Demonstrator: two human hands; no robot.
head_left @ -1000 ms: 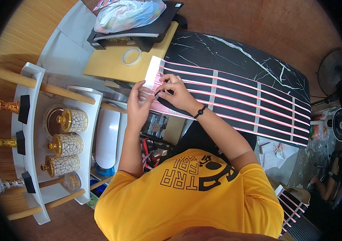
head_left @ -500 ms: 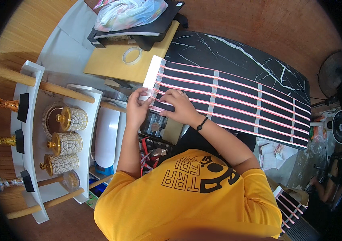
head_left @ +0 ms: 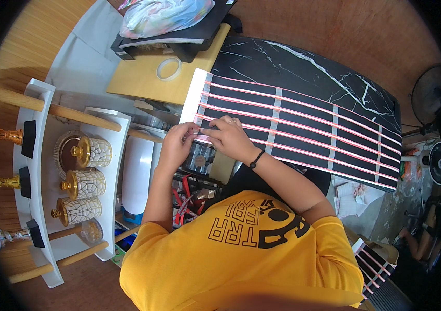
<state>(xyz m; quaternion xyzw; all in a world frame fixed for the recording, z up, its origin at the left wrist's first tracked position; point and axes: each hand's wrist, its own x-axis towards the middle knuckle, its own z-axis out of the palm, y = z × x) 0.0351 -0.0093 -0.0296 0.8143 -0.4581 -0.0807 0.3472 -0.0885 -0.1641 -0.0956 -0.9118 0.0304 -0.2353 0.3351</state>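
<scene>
A long black panel (head_left: 303, 106) carries several pink-and-white strips (head_left: 303, 118) along its length, crossed by grey bands (head_left: 275, 119). Its left end is a plain white edge (head_left: 193, 96). At the near left corner my left hand (head_left: 178, 145) is closed, fingertips pinched at the end of the nearest strip. My right hand (head_left: 231, 139) lies just right of it, fingers curled down at the same corner, the fingertips almost meeting the left ones. What sits between the right fingertips is too small to make out.
Beneath the panel is a black marble-patterned tabletop (head_left: 246, 57). A tape roll (head_left: 169, 69) lies on a yellow table (head_left: 132, 78), with a plastic bag (head_left: 166, 18) on a black device behind. White shelves (head_left: 119, 197) with gold-lidded jars (head_left: 93, 152) stand left; a fan (head_left: 438, 163) stands right.
Both hands have drawn slightly toward me and closer together at the panel's corner. My left fingers have closed into a pinch. The panel has hardly moved.
</scene>
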